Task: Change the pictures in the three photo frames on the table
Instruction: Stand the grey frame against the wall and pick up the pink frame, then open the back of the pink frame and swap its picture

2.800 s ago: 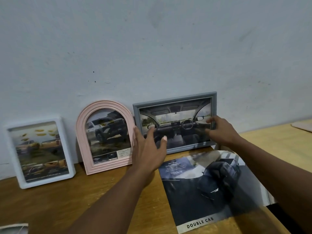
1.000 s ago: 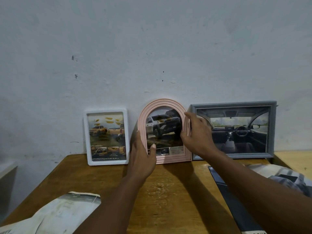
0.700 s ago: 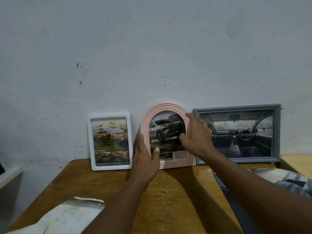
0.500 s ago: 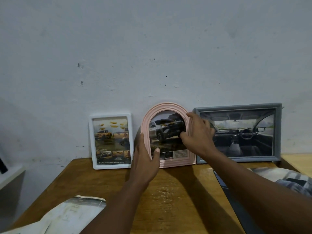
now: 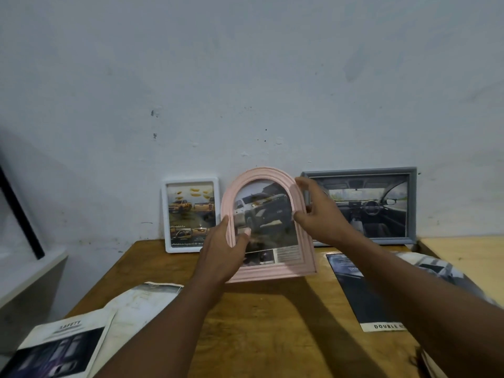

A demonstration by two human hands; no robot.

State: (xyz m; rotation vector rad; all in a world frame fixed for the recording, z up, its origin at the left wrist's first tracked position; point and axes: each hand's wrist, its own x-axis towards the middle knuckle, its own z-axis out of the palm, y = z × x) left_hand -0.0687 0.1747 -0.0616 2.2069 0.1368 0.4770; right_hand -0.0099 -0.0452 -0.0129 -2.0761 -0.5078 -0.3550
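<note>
Above the wooden table (image 5: 272, 323), a pink arched frame (image 5: 263, 173) is held tilted. Its sides are gripped by the left hand (image 5: 223, 255) and right hand (image 5: 319, 216).

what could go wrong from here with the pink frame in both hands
1. The left hand and right hand grip the pink arched frame only by its side edges, and it is tilted; it may slip onto the wooden table.
2. The right hand is close in front of the grey frame, which only leans on the wall; a bump could topple it.
3. The white frame, leaning just to the left, could be knocked likewise.
</note>
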